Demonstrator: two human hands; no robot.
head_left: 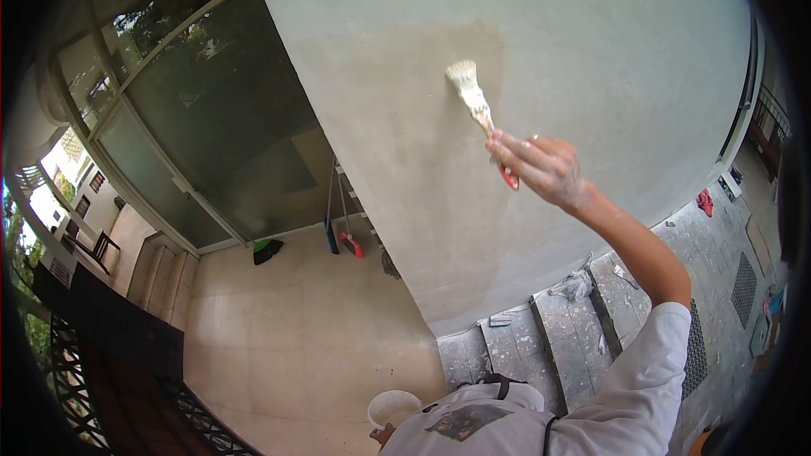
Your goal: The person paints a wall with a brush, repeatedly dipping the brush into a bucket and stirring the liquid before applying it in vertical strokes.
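A flat paintbrush [475,101] with white-coated bristles and a red-tipped handle is gripped in my right hand [545,167], its fingers closed round the handle. The bristles overlap a damp, darker patch on the pale wall [591,59], near that patch's upper right edge. Low in the view, close to my body, is a white bucket [379,408] with pale liquid inside. Part of my left hand [383,435] shows at the bucket's lower edge, closed on it; the rest is hidden by my shirt.
Paint-spattered steps [557,342] run along the wall's foot, with a crumpled plastic sheet [576,285] on them. Left of the wall corner are a red-headed broom [351,245], a green-and-black brush head [266,251] and a glass door [152,156]. A dark railing [80,380] stands lower left.
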